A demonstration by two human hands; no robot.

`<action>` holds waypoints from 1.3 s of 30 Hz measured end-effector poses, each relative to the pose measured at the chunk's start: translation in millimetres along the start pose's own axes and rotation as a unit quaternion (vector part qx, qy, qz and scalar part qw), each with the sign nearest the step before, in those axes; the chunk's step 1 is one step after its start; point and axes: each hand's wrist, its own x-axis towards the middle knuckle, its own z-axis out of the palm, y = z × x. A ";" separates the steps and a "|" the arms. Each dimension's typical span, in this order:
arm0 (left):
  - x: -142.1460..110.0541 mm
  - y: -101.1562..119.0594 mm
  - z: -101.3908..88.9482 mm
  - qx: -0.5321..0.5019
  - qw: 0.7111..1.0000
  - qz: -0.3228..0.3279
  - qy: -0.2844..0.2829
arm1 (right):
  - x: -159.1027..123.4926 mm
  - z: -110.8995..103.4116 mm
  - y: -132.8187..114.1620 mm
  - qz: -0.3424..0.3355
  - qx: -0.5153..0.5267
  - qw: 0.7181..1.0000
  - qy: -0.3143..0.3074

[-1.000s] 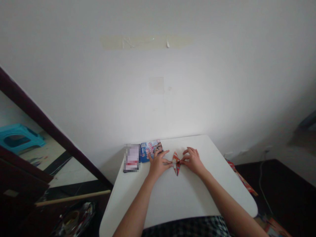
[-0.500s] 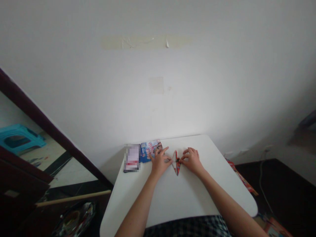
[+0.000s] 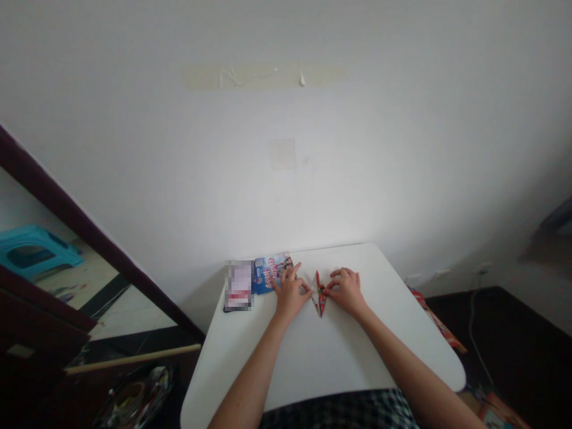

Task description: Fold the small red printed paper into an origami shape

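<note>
Between my hands, over the white table, is a small piece of folded paper, red with a patterned print and pale on its left part. Its shape is narrow, with a point at the far end and another at the near end. My left hand pinches its left side between thumb and index finger, the other fingers raised. On the opposite side, the thumb and index finger of my right hand pinch the right edge. Fingertips hide parts of the paper's sides.
A blue printed booklet lies behind my left hand, beside a phone-like thing with a blurred screen. The white table stands against the wall. Left on the floor is a dark bag; a blue stool shows further left.
The folded paper has become narrower, its sides drawn together and upward. My left hand has shifted slightly right, and its raised index finger points higher. My right hand has moved slightly left.
</note>
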 end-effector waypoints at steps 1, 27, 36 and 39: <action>-0.2 -0.1 -0.4 0.002 1.000 -0.003 0.004 | -0.1 -0.4 -0.6 0.002 -0.004 1.000 0.000; -4.5 -1.1 1.2 0.049 0.998 0.021 -0.024 | -6.5 -4.5 -6.8 -0.009 -0.043 0.999 -0.013; 0.9 -3.1 1.4 0.051 0.998 0.012 -0.031 | -7.3 -6.0 -7.7 -0.010 -0.051 0.998 -0.022; -0.4 -2.7 2.3 0.056 0.998 0.014 -0.027 | -8.1 -6.6 -8.4 -0.015 -0.055 0.998 -0.024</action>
